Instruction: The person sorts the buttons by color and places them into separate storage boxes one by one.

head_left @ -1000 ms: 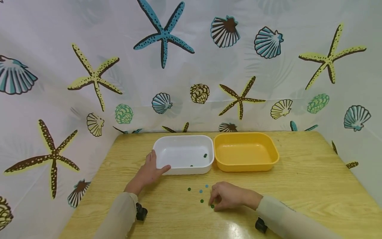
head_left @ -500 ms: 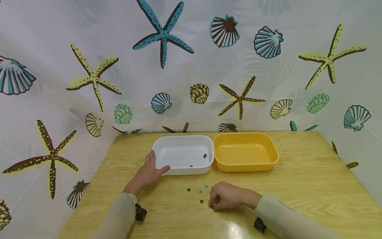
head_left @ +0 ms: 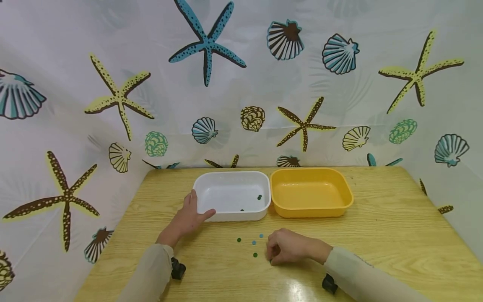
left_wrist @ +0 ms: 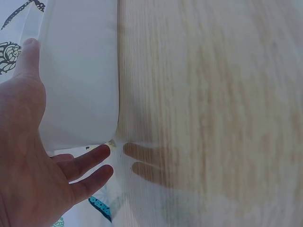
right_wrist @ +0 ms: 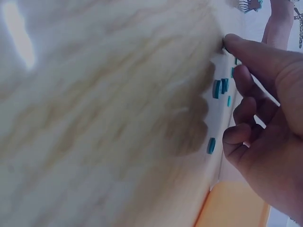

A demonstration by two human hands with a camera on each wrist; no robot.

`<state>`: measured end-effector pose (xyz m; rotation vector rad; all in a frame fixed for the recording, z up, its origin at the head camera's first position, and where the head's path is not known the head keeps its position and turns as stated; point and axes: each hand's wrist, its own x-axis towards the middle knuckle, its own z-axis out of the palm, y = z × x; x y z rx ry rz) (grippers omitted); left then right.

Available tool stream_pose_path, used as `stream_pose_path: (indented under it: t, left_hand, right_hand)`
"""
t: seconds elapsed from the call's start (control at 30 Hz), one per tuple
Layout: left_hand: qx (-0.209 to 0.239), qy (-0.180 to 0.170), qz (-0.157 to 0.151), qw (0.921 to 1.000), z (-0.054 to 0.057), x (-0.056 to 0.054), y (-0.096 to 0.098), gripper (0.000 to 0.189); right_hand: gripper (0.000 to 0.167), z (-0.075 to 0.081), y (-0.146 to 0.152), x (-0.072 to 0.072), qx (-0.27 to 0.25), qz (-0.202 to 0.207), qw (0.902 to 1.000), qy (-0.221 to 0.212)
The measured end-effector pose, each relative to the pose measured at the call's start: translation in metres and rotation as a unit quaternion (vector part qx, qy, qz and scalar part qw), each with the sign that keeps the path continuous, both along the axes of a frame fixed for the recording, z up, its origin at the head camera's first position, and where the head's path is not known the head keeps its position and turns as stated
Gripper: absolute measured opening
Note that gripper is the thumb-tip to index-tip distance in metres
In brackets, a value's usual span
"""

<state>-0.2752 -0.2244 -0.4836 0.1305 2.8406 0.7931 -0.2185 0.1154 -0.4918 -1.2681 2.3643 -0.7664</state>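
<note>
My left hand [head_left: 190, 216] rests on the left front corner of a white plastic tub [head_left: 230, 216]. In the left wrist view its thumb lies on the rim, and the other fingers spread loosely by the tub's end. My right hand [head_left: 286, 246] is low over the table, thumb and index finger pinching a small dark green disc [head_left: 271, 261] mostly hidden by the fingertips. The other fingers are curled in. Left of it lie two green discs, the nearer a green disc [head_left: 255, 255], and two light blue discs, one a blue disc [head_left: 254, 243].
Inside the white tub are a few green discs [head_left: 259, 197]. A yellow tub [head_left: 312, 212] stands against its right side. Both are towards the back of the wood-grain table [head_left: 385, 235]. Behind hangs a white cloth [head_left: 241, 92] printed with starfish and shells.
The green disc at the right hand's fingertips, visible on the table before, is now mostly covered as the fingers close on it and shift slightly right. The left hand stays put.
</note>
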Motion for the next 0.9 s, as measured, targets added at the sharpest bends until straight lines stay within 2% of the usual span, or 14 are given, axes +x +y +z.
stream_pose_path:
  t: [0.1,0.23,0.43,0.63,0.9]
  left_hand:
    - [-0.001,-0.002,0.0,1.0,0.0,0.001,0.0,0.115]
    - [-0.002,0.001,-0.002,1.0,0.0,0.001,-0.001,0.115]
    - [0.003,0.003,0.001,1.0,0.004,0.002,0.0,0.114]
    - [0.006,0.003,0.002,1.0,0.008,0.005,0.001,0.112]
    - [-0.002,-0.002,0.006,1.0,0.004,0.002,0.001,0.112]
  right_hand:
    - [0.009,0.003,0.003,-0.002,-0.016,-0.024,0.9988,-0.04]
    - [0.003,0.01,0.009,-0.009,-0.05,-0.062,0.9945,-0.068]
    - [0.005,0.023,0.016,-0.023,-0.105,-0.088,0.9885,-0.065]
    - [0.004,0.036,0.016,-0.032,-0.135,-0.124,0.9806,-0.068]
    - [0.01,0.054,0.012,-0.047,-0.159,-0.187,0.9647,-0.094]
